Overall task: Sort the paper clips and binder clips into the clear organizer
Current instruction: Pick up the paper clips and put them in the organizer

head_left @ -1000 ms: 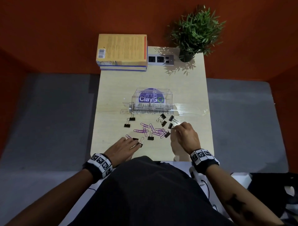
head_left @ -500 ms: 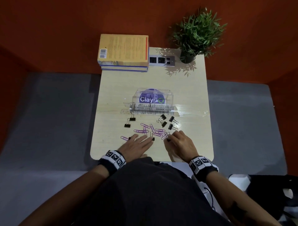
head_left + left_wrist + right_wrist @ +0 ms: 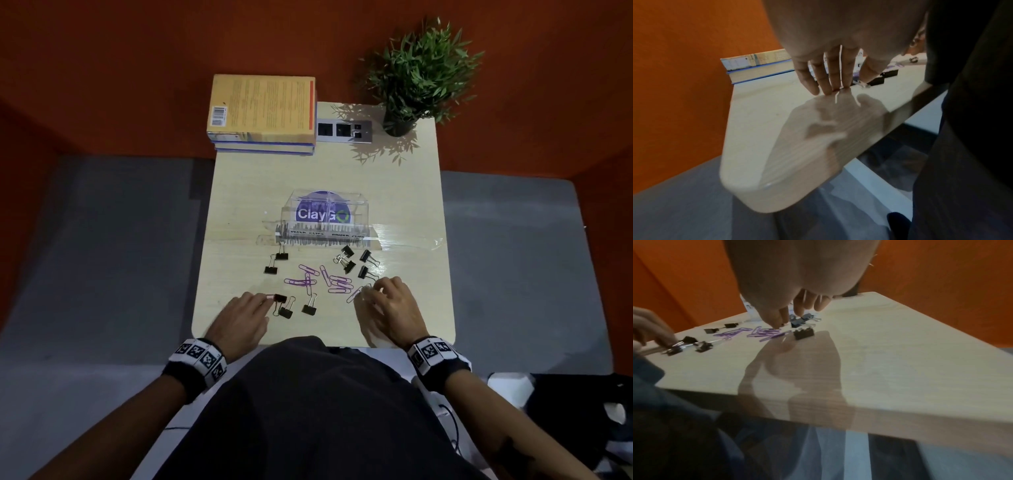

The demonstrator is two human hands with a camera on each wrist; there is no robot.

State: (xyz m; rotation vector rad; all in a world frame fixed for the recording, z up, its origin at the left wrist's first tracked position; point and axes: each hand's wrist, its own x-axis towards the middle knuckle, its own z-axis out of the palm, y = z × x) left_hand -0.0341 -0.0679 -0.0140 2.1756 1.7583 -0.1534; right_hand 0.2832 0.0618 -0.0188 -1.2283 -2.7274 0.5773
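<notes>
Both hands work the clips in front of the clear plastic organizer (image 3: 324, 219) on the pale wooden tabletop (image 3: 239, 192).

Left hand (image 3: 239, 317) pinches a wire handle (image 3: 270, 296) near the tabletop's front-left edge; nine black binder clips (image 3: 310, 309) and a cluster of purple paper clips (image 3: 337, 284) lie before the organizer; right hand's (image 3: 394, 308) grip, fingertips together, touches a paper clip (image 3: 356, 294).

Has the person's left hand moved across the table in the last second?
Yes. The left hand slid away from the near binder clips toward the table's left edge.
</notes>
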